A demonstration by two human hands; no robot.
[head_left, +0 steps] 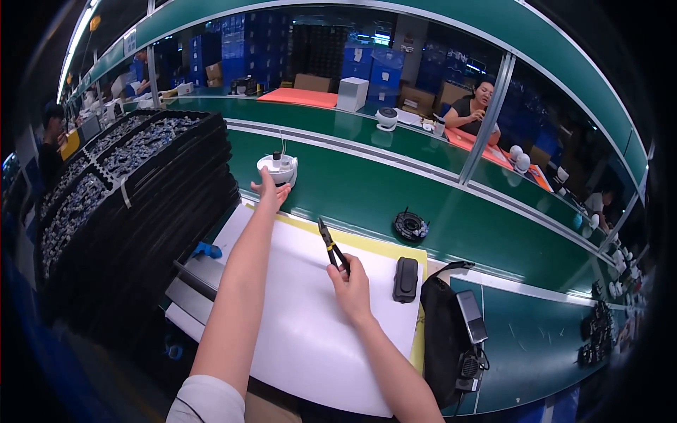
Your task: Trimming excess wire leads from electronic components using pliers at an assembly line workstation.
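My left hand (271, 190) reaches out to the far side of the work mat, thumb and fingers around the near side of a white round housing (285, 168). A dark cylindrical part stands up from the housing, and a thin wire rises above it. Whether the housing rests on the green surface is hidden by the hand. In my right hand (350, 285) is a pair of pliers (326, 236) with dark jaws and black and yellow handles, its tip pointing away from me over the white mat (310, 317).
A tall stack of black trays (176, 169) filled with small parts stands left. A black round part (410, 224) lies on the green belt (352, 169). Right of the mat are a black case (405, 279), a black pouch (438, 331) and a grey device (471, 316). A person (474, 106) sits opposite.
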